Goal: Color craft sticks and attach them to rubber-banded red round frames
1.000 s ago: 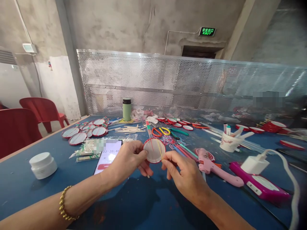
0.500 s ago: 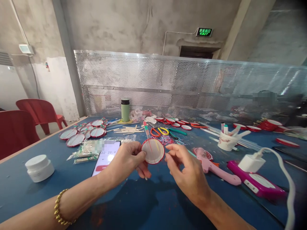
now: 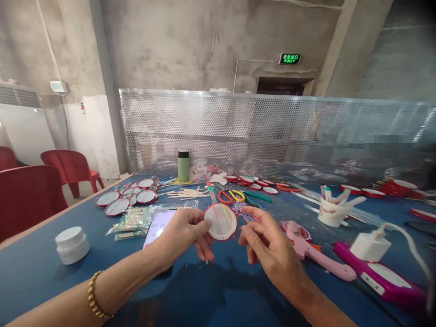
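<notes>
In the middle of the view, my left hand (image 3: 190, 229) grips a small round disc (image 3: 220, 222) by its left edge, thumb on the face. The disc has a pale face, a red rim and thin red and yellow lines across it. A patterned red and green strip (image 3: 211, 191) stands above its top edge; whether they are joined I cannot tell. A pale tip pokes out below my left fingers. Just right of the disc, apart from it, my right hand (image 3: 269, 247) has curled fingers with thumb and fingertips close together; anything between them is too small to name.
Several red-rimmed discs (image 3: 117, 206) lie at left, near packaged sticks (image 3: 131, 225), a phone (image 3: 158, 222) and a white jar (image 3: 72, 245). Behind are pliers (image 3: 259, 195), loose sticks (image 3: 187, 193) and a green bottle (image 3: 183, 167). Rightward: pink glue gun (image 3: 316, 256), cup (image 3: 332, 213), purple power strip (image 3: 381, 272).
The view has tilted up and shifted slightly left, so everything sits lower and further right. My left hand keeps its grip on the disc; my right hand has moved slightly down, away from its edge.
</notes>
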Action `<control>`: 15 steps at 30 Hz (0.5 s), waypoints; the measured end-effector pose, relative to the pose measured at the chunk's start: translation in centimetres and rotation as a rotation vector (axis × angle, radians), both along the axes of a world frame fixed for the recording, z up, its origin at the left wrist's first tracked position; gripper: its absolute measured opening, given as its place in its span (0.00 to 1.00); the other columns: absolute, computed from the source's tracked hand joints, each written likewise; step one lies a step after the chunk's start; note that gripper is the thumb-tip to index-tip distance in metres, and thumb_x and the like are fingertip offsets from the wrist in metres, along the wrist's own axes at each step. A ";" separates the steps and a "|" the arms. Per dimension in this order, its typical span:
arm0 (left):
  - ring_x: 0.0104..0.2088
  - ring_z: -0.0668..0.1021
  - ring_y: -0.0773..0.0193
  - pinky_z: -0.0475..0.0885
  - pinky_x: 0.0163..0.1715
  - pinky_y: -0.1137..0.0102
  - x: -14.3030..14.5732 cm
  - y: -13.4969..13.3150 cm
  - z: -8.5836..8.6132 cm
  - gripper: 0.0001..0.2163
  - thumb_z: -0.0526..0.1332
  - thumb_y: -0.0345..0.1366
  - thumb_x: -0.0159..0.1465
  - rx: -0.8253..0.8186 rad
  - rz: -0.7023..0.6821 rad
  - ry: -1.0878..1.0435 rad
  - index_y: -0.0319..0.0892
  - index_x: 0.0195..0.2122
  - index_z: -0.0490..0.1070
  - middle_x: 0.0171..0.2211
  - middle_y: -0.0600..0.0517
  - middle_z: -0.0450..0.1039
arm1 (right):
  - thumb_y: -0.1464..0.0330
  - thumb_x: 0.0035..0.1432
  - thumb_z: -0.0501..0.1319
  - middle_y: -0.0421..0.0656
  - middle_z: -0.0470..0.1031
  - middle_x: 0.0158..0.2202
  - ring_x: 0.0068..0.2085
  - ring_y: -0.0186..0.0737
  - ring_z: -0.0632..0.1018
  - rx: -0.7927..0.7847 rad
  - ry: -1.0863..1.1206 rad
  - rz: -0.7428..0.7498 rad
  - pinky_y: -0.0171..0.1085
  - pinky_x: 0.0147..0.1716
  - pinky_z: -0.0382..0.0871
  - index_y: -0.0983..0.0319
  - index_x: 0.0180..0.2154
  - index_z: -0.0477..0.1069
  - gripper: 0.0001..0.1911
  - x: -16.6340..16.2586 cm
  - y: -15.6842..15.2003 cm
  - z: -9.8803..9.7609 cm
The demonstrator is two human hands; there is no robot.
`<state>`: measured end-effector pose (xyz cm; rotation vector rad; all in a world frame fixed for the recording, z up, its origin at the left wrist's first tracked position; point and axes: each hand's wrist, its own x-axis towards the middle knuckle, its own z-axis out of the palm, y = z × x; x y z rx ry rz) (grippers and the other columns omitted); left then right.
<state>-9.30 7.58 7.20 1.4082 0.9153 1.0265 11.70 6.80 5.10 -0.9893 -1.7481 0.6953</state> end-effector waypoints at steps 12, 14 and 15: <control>0.22 0.81 0.66 0.72 0.19 0.76 -13.3 2.4 6.5 0.07 0.59 0.36 0.65 0.158 0.279 0.631 0.40 0.31 0.67 0.22 0.52 0.76 | 0.49 0.62 0.57 0.38 0.75 0.24 0.15 0.35 0.71 -0.015 -0.152 0.001 0.36 0.19 0.74 0.58 0.53 0.69 0.25 1.2 2.0 -1.8; 0.24 0.82 0.65 0.73 0.23 0.76 -17.1 3.9 7.9 0.06 0.56 0.35 0.67 0.133 0.423 0.798 0.41 0.34 0.67 0.22 0.53 0.76 | 0.50 0.63 0.56 0.36 0.73 0.22 0.15 0.35 0.71 -0.018 -0.163 -0.008 0.35 0.19 0.74 0.59 0.55 0.68 0.26 1.0 1.8 -1.8; 0.24 0.82 0.65 0.73 0.24 0.75 -18.8 4.6 8.4 0.06 0.56 0.35 0.68 0.110 0.446 0.837 0.40 0.34 0.68 0.20 0.54 0.75 | 0.50 0.63 0.55 0.36 0.73 0.22 0.15 0.35 0.71 -0.013 -0.170 -0.008 0.35 0.19 0.74 0.59 0.55 0.68 0.26 0.9 1.8 -1.9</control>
